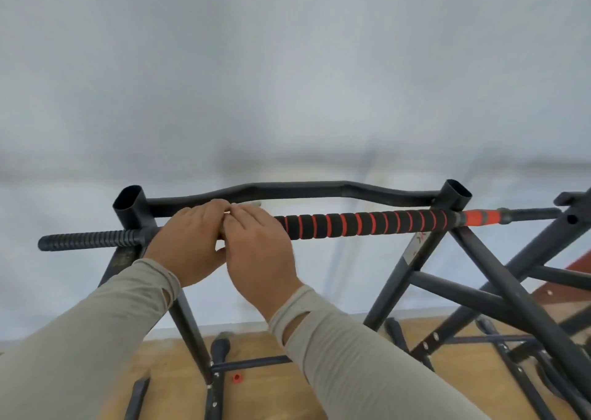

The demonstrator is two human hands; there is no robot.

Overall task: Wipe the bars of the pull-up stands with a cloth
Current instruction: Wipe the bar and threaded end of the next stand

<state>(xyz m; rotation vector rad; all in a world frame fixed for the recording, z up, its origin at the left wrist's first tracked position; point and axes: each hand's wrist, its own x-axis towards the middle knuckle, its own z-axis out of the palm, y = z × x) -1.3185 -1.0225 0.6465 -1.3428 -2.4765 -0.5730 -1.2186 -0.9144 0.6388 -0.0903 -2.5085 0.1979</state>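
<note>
A black pull-up stand fills the lower half of the view. Its front bar (pixel 367 224) runs across at mid height, wrapped in black foam with orange stripes. Behind it a bent black bar (pixel 287 191) joins two open uprights. My left hand (pixel 188 242) and my right hand (pixel 256 250) lie side by side over the front bar, left of its middle, fingers curled over it. A pale cloth (pixel 248 204) shows as a thin strip past the fingertips and between the hands; most of it is hidden under them.
A second dark stand frame (pixel 543 275) crosses in from the right. The front bar's ribbed black end (pixel 83 240) sticks out to the left. Below lie base tubes (pixel 249 362) on a wooden floor (pixel 179 371) with a small orange cap (pixel 236 378). A white wall stands behind.
</note>
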